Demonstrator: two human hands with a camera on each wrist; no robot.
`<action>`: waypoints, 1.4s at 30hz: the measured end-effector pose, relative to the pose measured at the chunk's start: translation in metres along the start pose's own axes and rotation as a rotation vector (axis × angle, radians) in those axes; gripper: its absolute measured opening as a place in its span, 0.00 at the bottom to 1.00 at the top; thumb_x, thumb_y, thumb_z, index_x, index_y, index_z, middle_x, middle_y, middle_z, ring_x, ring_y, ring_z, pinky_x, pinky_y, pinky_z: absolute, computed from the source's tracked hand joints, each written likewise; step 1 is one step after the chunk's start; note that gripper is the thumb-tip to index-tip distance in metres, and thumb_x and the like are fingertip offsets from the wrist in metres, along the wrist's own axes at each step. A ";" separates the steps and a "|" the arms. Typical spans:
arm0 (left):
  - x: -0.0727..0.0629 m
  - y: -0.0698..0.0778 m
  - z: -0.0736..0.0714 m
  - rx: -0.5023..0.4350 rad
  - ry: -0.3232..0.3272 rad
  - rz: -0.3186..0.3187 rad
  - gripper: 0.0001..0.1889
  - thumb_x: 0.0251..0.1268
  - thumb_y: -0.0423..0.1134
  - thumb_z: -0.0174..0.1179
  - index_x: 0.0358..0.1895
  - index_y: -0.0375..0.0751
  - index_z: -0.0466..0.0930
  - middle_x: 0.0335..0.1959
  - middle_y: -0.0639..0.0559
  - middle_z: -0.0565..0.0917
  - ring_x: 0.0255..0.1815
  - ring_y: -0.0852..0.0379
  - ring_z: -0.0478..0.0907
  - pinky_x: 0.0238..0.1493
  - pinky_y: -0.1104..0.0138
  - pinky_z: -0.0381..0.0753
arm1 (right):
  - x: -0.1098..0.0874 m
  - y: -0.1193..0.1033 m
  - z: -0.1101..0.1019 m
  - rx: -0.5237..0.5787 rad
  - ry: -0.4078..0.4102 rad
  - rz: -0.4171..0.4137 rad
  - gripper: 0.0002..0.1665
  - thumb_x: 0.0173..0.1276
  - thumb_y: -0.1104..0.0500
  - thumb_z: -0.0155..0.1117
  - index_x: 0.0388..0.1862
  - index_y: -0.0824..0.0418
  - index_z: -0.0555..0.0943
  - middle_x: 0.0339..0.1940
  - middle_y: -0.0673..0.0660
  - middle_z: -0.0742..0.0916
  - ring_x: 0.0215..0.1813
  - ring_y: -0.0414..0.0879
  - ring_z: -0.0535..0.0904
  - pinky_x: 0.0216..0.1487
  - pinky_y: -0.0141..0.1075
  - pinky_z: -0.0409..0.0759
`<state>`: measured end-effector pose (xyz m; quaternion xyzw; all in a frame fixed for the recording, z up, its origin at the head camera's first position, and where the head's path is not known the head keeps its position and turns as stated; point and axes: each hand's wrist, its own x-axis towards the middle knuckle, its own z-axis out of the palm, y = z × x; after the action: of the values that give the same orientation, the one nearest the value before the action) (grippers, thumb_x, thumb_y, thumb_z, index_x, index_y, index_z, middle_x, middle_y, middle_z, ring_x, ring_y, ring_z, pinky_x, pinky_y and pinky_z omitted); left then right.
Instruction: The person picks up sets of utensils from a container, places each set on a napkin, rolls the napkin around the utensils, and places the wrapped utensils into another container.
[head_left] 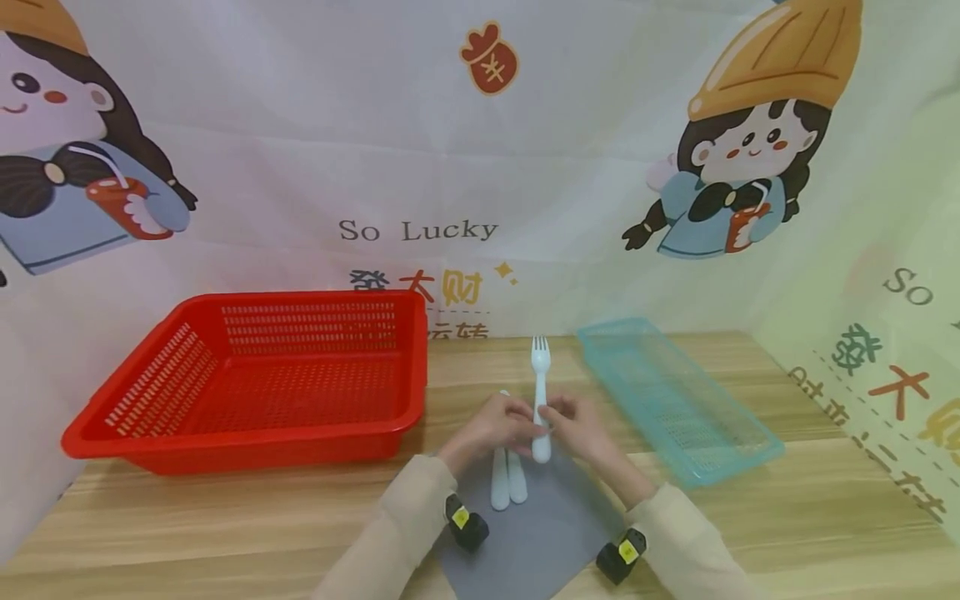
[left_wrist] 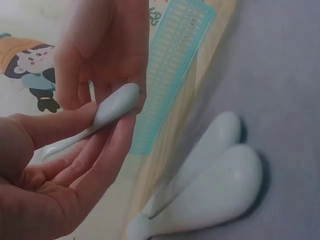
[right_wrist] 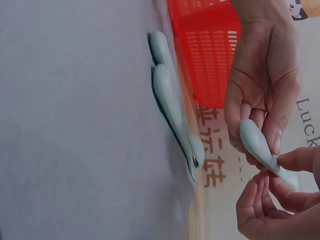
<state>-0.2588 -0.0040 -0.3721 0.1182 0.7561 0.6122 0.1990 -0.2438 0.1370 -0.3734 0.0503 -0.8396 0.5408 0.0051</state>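
A pale fork (head_left: pixel 541 383) stands tines up between both hands, over the grey mat (head_left: pixel 555 525). My left hand (head_left: pixel 510 423) pinches its handle between thumb and fingers. From the other side my right hand (head_left: pixel 573 423) also pinches the fork, thumb against it. The rounded handle end (left_wrist: pixel 117 104) sticks out past the fingers in the left wrist view. Two more pale utensils lie side by side on the mat, one handle (head_left: pixel 500 483) beside the other handle (head_left: pixel 517 482). The left hand partly covers them in the head view.
A large red plastic basket (head_left: pixel 262 433) stands on the wooden table at the left. At the right lies a shallow turquoise basket (head_left: pixel 675 408), set at a slant. Behind the table hangs a printed white cloth (head_left: pixel 420 183).
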 end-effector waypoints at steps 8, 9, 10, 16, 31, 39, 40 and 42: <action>-0.006 -0.005 -0.009 0.046 -0.019 -0.024 0.06 0.52 0.25 0.59 0.33 0.23 0.75 0.27 0.36 0.82 0.25 0.48 0.82 0.28 0.63 0.81 | -0.004 0.002 0.005 -0.005 -0.119 0.028 0.15 0.63 0.63 0.53 0.45 0.73 0.74 0.39 0.63 0.82 0.35 0.47 0.79 0.38 0.38 0.77; -0.007 -0.005 -0.011 0.064 -0.029 -0.028 0.06 0.52 0.25 0.58 0.33 0.23 0.75 0.27 0.38 0.82 0.25 0.49 0.82 0.28 0.63 0.81 | -0.004 0.002 0.006 -0.011 -0.132 0.032 0.16 0.63 0.63 0.53 0.45 0.73 0.74 0.39 0.63 0.82 0.35 0.46 0.79 0.37 0.38 0.77; -0.009 -0.006 -0.012 0.082 -0.037 -0.037 0.06 0.53 0.26 0.58 0.33 0.24 0.76 0.26 0.39 0.82 0.25 0.50 0.81 0.28 0.63 0.81 | -0.004 0.002 0.007 -0.010 -0.149 0.035 0.16 0.63 0.63 0.53 0.45 0.73 0.74 0.38 0.63 0.82 0.34 0.46 0.79 0.37 0.38 0.78; -0.012 -0.010 -0.018 0.131 -0.060 -0.065 0.06 0.53 0.26 0.58 0.33 0.24 0.78 0.24 0.40 0.82 0.23 0.52 0.81 0.28 0.63 0.81 | -0.004 0.007 0.009 0.034 -0.233 0.039 0.15 0.61 0.66 0.53 0.43 0.77 0.73 0.36 0.64 0.82 0.31 0.43 0.78 0.34 0.37 0.79; -0.011 -0.014 -0.018 0.497 0.080 0.022 0.06 0.46 0.31 0.65 0.25 0.31 0.79 0.12 0.54 0.70 0.13 0.63 0.66 0.15 0.75 0.67 | -0.004 0.008 0.013 0.002 -0.213 0.149 0.11 0.60 0.68 0.54 0.39 0.76 0.73 0.30 0.61 0.82 0.28 0.43 0.77 0.31 0.36 0.79; -0.010 -0.017 -0.012 0.665 0.134 0.076 0.11 0.41 0.34 0.69 0.17 0.34 0.75 0.13 0.55 0.70 0.18 0.61 0.65 0.18 0.75 0.62 | -0.003 0.008 0.013 -0.121 -0.171 0.182 0.10 0.59 0.68 0.56 0.38 0.74 0.74 0.27 0.60 0.81 0.25 0.44 0.77 0.28 0.35 0.79; -0.010 -0.017 -0.011 0.676 0.132 0.073 0.11 0.41 0.34 0.69 0.17 0.35 0.74 0.13 0.55 0.70 0.18 0.61 0.65 0.18 0.75 0.62 | -0.004 0.008 0.013 -0.137 -0.170 0.183 0.10 0.58 0.68 0.56 0.38 0.74 0.75 0.26 0.59 0.81 0.24 0.43 0.77 0.27 0.34 0.79; -0.009 -0.016 -0.011 0.699 0.130 0.066 0.12 0.41 0.34 0.69 0.17 0.35 0.74 0.13 0.55 0.69 0.18 0.61 0.65 0.18 0.75 0.62 | -0.004 0.009 0.013 -0.162 -0.167 0.182 0.09 0.58 0.68 0.57 0.37 0.74 0.75 0.24 0.59 0.81 0.23 0.43 0.77 0.26 0.34 0.79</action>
<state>-0.2546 -0.0207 -0.3845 0.1645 0.9266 0.3290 0.0782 -0.2403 0.1289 -0.3871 0.0182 -0.8790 0.4635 -0.1101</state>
